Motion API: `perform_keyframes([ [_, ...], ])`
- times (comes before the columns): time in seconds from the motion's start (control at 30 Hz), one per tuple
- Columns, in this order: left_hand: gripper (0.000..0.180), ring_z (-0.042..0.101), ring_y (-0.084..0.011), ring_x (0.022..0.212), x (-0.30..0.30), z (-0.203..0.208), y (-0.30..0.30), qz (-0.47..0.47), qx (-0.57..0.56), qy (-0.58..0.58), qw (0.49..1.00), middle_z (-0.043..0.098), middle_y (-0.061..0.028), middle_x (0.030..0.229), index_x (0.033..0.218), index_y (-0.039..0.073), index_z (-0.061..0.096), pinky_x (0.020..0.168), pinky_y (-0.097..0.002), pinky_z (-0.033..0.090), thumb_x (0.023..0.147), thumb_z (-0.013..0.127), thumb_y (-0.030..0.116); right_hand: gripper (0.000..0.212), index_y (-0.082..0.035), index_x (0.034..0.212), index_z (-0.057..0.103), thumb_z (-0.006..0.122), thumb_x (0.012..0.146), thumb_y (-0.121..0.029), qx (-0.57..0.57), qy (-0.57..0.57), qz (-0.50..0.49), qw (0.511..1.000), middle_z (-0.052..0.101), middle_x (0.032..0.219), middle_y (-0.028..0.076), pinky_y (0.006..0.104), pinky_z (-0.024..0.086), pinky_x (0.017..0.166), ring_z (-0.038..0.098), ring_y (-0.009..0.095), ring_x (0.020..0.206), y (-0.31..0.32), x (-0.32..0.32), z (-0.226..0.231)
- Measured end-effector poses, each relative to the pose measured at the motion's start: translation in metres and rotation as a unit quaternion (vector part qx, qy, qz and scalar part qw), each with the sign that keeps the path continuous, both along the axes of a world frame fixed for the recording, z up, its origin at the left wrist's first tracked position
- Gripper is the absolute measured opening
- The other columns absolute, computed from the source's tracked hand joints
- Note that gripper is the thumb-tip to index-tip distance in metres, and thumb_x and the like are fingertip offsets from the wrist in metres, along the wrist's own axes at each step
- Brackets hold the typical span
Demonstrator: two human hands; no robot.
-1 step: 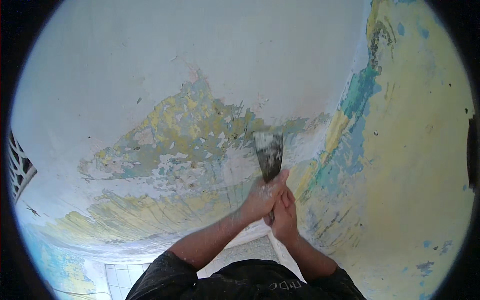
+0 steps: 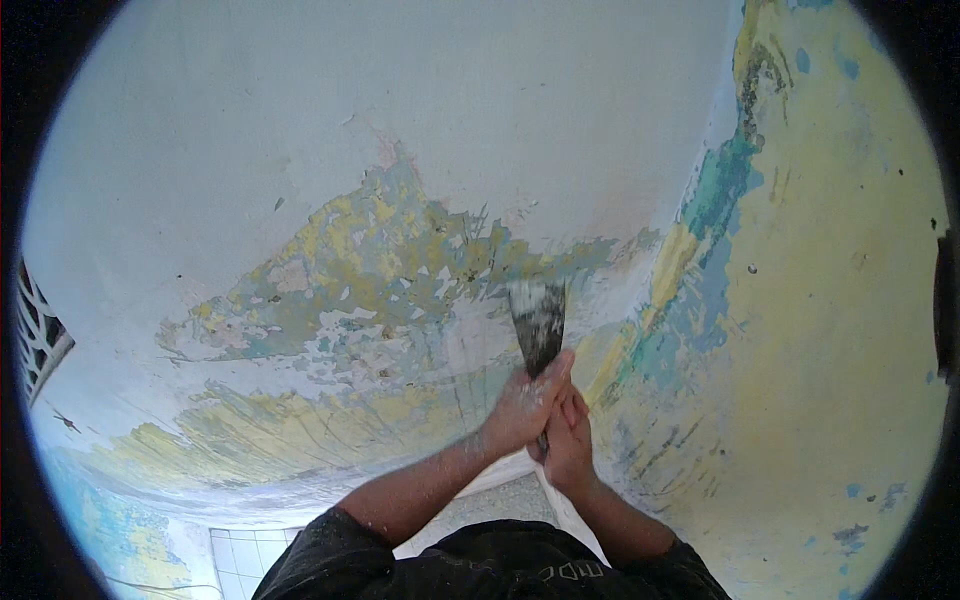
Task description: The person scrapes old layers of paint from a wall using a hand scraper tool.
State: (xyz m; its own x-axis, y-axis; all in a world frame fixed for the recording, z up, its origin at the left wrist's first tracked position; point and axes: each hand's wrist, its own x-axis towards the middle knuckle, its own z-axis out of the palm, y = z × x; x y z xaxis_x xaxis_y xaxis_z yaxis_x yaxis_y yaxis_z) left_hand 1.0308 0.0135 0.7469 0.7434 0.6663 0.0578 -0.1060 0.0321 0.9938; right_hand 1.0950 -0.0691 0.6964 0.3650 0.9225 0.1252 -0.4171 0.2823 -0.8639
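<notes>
A wide-bladed scraper (image 2: 540, 322), its dark metal blade smeared with white, points away from me with its edge at the painted surface. My left hand (image 2: 522, 408) is wrapped around the handle close to the blade. Lower down, my right hand (image 2: 569, 446) is closed round the handle's end and presses against the left. Most of the handle is hidden by the fingers. White dust speckles my left hand and forearm. Just beyond the blade lies a patch of flaking yellow and blue-green paint (image 2: 380, 250), bordered by pale, smoother coating (image 2: 560, 100).
On the right, a yellow wall (image 2: 830, 300) meets the pale surface along a chipped green and blue strip (image 2: 715, 190). A white latticed opening (image 2: 42, 335) sits at the far left. White tiles (image 2: 245, 553) show at the lower left, and a dark-edged object (image 2: 943, 308) at the right rim.
The scraper has slid a short way toward me, down the picture, with both hands moving along with it. Their grip looks the same.
</notes>
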Motion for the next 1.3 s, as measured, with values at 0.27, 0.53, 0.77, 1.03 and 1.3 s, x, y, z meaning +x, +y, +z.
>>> perform_keyframes([
  [0.27,0.055,0.061,-0.0212,0.062,0.017,0.05,0.021,0.053,-0.008,-0.06,0.997,0.056,-0.0096,0.06,0.068,0.005,0.045,0.06,-0.0351,0.047,0.102,0.04,0.049,0.029,-0.012,0.112,0.05,0.048,0.102,-0.04,-0.009,-0.06,0.009,0.998,0.047,0.066,-0.004,0.0208,0.028,0.039,0.04,0.005,0.045,0.027,0.018,0.049],
  [0.53,0.054,0.061,-0.0215,0.061,-0.004,0.004,-0.003,0.112,-0.006,-0.024,0.993,0.054,-0.01,0.057,0.068,0.005,0.045,0.061,-0.0368,0.049,0.101,0.045,0.048,0.025,-0.013,0.111,0.048,0.048,0.102,-0.036,-0.03,-0.053,0.038,0.997,0.047,0.066,-0.005,0.0232,0.03,0.04,0.04,0.005,0.046,0.005,0.006,0.025],
  [0.77,0.054,0.061,-0.0218,0.06,-0.004,0.001,-0.011,0.054,-0.077,-0.097,0.991,0.054,-0.0107,0.056,0.069,0.005,0.045,0.061,-0.0369,0.05,0.1,0.047,0.048,0.021,-0.014,0.102,0.049,0.049,0.102,-0.035,-0.017,-0.015,0.023,0.999,0.045,0.063,-0.005,0.0221,0.028,0.038,0.039,0.004,0.044,-0.002,-0.005,0.014],
  [1.03,0.057,0.06,-0.0186,0.059,0.013,0.049,0.015,0.066,0.008,-0.096,0.993,0.053,-0.0089,0.057,0.07,0.005,0.047,0.06,-0.0339,0.048,0.101,0.04,0.052,0.028,-0.013,0.113,0.05,0.046,0.103,-0.039,0.011,-0.059,0.042,0.997,0.048,0.066,-0.003,0.0224,0.03,0.038,0.039,0.004,0.044,0.024,0.02,0.055],
  [1.3,0.058,0.061,-0.0193,0.063,0.002,0.044,0.009,0.113,0.028,-0.027,0.993,0.053,-0.0098,0.058,0.069,0.004,0.047,0.063,-0.0344,0.049,0.102,0.04,0.052,0.043,-0.007,0.133,0.045,0.047,0.102,-0.038,0.028,-0.097,0.061,0.993,0.049,0.066,-0.003,0.0228,0.029,0.039,0.039,0.004,0.045,0.034,0.025,0.057],
])
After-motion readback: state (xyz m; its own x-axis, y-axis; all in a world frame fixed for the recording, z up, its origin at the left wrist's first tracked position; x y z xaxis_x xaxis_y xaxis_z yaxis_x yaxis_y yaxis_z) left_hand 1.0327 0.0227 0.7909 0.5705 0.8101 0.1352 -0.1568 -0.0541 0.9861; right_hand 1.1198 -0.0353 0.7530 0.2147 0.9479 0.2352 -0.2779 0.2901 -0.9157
